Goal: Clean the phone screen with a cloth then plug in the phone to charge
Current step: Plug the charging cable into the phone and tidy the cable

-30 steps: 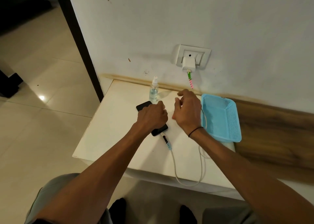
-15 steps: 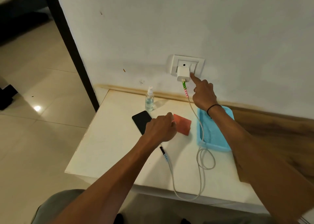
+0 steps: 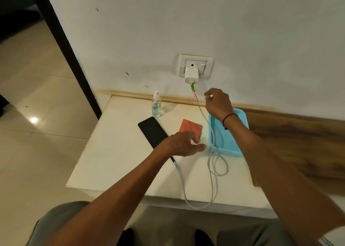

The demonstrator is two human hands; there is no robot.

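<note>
I see an off-white wall [image 3: 242, 31] with a few scuffs, brown stain line along its base. Dark vertical frame [image 3: 61, 40] at the left edge of it. Beige glossy floor tiles [image 3: 37, 143] to the left, one bright light reflection [image 3: 33, 120] on them. White low table [image 3: 115, 161] sits against the wall. Wood-grain panel [image 3: 298, 143] runs off to the right

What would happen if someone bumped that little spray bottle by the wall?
The spray bottle would probably tip easily: it stands tall and narrow on the smooth white table. It looks like clear plastic, only partly filled, so likely light. Its round body might then roll.
</note>
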